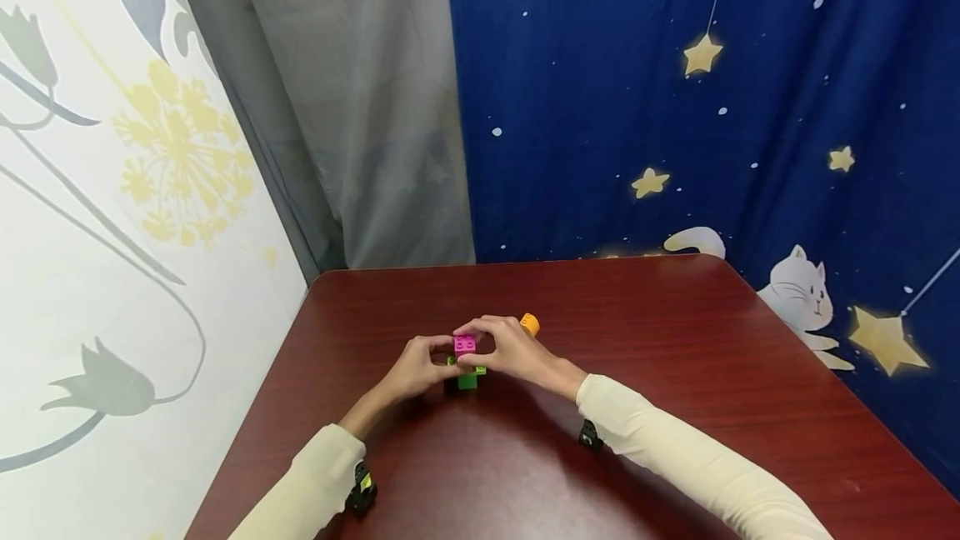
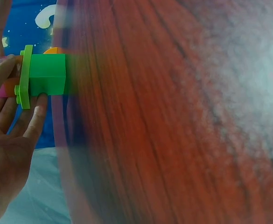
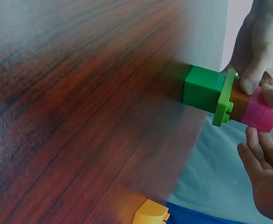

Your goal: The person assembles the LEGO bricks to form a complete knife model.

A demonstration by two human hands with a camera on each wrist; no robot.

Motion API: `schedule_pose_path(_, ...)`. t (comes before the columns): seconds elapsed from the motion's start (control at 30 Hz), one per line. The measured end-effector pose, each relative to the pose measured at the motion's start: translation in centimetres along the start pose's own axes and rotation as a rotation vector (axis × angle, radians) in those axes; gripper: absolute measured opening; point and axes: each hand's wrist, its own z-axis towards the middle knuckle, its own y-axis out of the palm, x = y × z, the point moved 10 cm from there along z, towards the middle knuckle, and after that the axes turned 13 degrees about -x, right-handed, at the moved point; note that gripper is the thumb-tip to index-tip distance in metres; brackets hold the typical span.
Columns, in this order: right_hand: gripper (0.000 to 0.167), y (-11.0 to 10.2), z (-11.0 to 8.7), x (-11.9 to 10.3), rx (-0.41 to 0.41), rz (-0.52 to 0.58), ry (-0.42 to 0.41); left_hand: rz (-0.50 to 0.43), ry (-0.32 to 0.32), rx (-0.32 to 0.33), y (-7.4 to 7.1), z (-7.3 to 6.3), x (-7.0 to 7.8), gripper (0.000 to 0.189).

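A small stack of toy building blocks stands on the table between both hands. Its base is a green block [image 3: 204,88], under a lime green plate [image 3: 225,98] with studs. Above that come an orange-brown block [image 3: 239,104] and bright pink blocks [image 1: 465,345] on top. My left hand [image 1: 417,369] grips the stack from the left, its thumb on the orange-brown block in the right wrist view. From the other side my right hand [image 1: 516,352] holds the pink top between thumb and fingers. The fingers partly hide the middle of the stack in the head view.
A yellow-orange block [image 1: 530,323] with studs lies just behind the right hand. The dark red wooden table [image 1: 637,315] ends at a grey curtain [image 1: 390,148] and a blue starry curtain [image 1: 570,107]. A white patterned wall [image 1: 90,273] borders the left side.
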Motion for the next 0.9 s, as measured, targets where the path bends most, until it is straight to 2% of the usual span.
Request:
schedule_pose_path(0.33,0.045,-0.4,-0.7,-0.5,-0.021,-0.025,-0.035,0.018,-0.015,-0.005,0.1,0.3,0.1,0.029)
schedule_pose_path(0.5,0.047,-0.6,-1.2,0.1,-0.046,-0.051,-0.037,0.009,-0.022,-0.007,0.3,0.1,0.2,0.034)
schedule_pose_path(0.67,0.046,-1.6,-2.2,0.9,-0.027,-0.073,-0.049,-0.026,-0.026,-0.012,0.6,-0.1,0.1,0.038)
schedule_pose_path(0.8,0.043,-2.8,-3.0,2.2,0.004,-0.065,-0.011,-0.035,-0.035,-0.004,0.7,-0.3,0.0,0.043)
schedule_pose_path(0.9,0.042,-3.7,-3.6,3.8,0.028,-0.059,0.049,-0.031,-0.040,-0.002,0.7,-0.4,0.1,0.049)
